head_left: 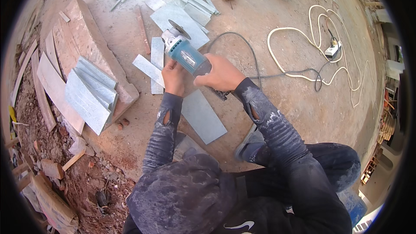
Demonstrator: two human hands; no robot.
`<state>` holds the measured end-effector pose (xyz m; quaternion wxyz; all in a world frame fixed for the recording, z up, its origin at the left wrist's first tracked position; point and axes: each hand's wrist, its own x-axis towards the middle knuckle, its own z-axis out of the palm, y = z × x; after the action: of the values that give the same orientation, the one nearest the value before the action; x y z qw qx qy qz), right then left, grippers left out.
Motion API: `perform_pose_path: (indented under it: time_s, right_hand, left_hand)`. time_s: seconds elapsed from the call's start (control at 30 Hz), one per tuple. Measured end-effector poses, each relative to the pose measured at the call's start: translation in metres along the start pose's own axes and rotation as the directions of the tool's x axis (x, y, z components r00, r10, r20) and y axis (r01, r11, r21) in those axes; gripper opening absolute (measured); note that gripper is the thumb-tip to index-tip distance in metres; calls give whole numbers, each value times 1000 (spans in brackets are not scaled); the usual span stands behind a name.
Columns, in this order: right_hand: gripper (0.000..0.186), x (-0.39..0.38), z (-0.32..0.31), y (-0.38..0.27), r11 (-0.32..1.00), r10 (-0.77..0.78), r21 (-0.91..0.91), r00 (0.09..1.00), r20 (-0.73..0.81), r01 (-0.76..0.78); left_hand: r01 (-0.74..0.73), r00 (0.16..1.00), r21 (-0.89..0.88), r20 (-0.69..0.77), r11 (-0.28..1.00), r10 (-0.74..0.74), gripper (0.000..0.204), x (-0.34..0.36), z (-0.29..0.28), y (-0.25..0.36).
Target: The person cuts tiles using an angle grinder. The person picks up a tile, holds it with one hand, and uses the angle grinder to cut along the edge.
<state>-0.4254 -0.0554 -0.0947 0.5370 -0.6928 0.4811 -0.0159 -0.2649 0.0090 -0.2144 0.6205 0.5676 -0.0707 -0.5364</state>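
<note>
**Both hands on a teal angle grinder over cut tile pieces**

The concrete floor fills the view, dusty and bare around the work. Left of the angle grinder stands a big stone block with a stack of grey tile slabs leaning on its near side. Right of the grinder, well apart, a white extension cord loops across the floor to a socket block. Just below the grinder, between the person's forearms, lies a grey rectangular tile. Beyond the grinder lie more cut tile strips.

The angle grinder itself is held above the floor, disc end pointing away and to the left, its dark cable curving off to the right. The right hand wraps the rear grip, fingers curled shut around it. The left hand holds the teal body from the left, fingers pressed together against it.
</note>
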Motion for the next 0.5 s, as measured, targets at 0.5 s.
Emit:
perform_pose_path:
  time_s: [0.5]
  right_hand:
    - [68,36,20,-27,992,89,97,990,-111,-78]
  left_hand:
    - [-37,998,26,51,999,36,30,1,-8,-3]
